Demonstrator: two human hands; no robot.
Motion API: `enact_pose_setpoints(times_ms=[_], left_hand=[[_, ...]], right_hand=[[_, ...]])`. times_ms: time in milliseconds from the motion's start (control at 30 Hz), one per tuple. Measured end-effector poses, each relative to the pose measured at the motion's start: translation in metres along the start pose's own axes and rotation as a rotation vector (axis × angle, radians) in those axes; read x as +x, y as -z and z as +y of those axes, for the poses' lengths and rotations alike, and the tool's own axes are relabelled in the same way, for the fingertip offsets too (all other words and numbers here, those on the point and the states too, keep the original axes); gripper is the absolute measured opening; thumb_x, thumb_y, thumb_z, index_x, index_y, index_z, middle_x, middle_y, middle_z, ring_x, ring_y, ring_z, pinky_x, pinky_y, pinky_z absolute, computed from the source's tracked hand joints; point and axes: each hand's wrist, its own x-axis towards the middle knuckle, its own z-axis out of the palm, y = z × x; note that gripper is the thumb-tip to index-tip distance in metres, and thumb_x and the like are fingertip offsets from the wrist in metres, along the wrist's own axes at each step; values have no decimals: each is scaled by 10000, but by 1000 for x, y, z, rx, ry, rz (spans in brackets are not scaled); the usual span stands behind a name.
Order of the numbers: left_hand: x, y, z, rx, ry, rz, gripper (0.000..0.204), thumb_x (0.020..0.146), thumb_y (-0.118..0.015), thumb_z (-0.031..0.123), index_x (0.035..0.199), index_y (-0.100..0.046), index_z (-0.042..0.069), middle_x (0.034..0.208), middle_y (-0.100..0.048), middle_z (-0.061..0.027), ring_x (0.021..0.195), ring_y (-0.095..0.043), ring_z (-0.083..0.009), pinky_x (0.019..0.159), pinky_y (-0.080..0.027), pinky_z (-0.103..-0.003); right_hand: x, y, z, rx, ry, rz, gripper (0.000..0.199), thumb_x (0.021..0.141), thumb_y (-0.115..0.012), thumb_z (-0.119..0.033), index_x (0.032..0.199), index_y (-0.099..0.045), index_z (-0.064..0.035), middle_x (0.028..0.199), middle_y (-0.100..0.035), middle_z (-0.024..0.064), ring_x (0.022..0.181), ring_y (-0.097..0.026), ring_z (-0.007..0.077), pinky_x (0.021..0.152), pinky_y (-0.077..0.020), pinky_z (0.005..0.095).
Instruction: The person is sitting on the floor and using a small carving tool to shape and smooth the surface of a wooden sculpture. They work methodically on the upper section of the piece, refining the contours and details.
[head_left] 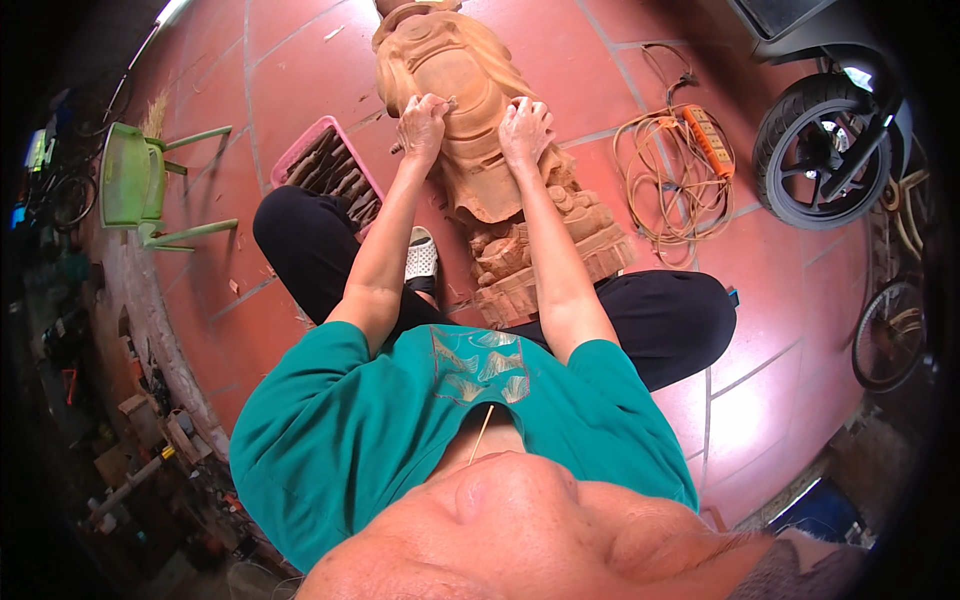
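Observation:
A carved wooden statue (470,120) of a robed figure lies on its back on the floor in front of me, its detailed base (550,255) nearest my legs. My left hand (422,128) is closed over the left side of the belly. A thin brown end of a carving tool (397,148) sticks out beside it, and a small tip shows by the fingers; most of the tool is hidden. On the right side of the statue my right hand (525,132) rests with bent fingers gripping the wood.
A pink basket (330,124) of several dark-handled tools stands by my left knee. Farther left is a green plastic chair (135,180). At right lie an orange power strip (708,142) and coiled cord (680,215), near a motorbike wheel (822,150). Wood chips dot the tiles.

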Motion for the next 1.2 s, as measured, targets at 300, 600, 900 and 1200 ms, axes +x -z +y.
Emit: enact_pose_setpoints(times_ms=[300, 600, 900, 1200], left_hand=[[8, 1, -21, 37, 78, 22, 161, 819, -734, 311, 842, -719, 152, 866, -644, -126, 816, -655, -338, 706, -506, -457], [3, 5, -4, -46, 53, 23, 183, 793, -745, 322, 834, -731, 144, 842, -647, -105, 790, -651, -305, 704, -506, -433], [29, -3, -20, 58, 38, 123, 183, 763, -780, 310, 810, -739, 138, 801, -660, -114, 779, -651, -290, 681, -492, -418], [12, 9, -11, 47, 59, -48, 197, 800, -731, 322, 852, -736, 132, 894, -660, -124, 848, -658, -325, 743, -510, -461]], right_hand=[[-1, 0, -4, 17, -7, -10, 194, 923, -522, -233, 1066, -597, -125, 1128, -526, 108, 1134, -468, 314, 890, -367, 557], [-1, 2, -6, 23, -24, -32, 196, 926, -524, -228, 1070, -601, -120, 1137, -527, 109, 1136, -469, 312, 892, -369, 567], [0, 1, -3, 9, -6, -17, 194, 933, -517, -239, 1063, -604, -123, 1128, -536, 110, 1134, -470, 314, 895, -370, 575], [1, 0, -2, 22, -17, -6, 191, 934, -513, -236, 1053, -610, -122, 1121, -539, 112, 1144, -467, 315, 892, -373, 572]])
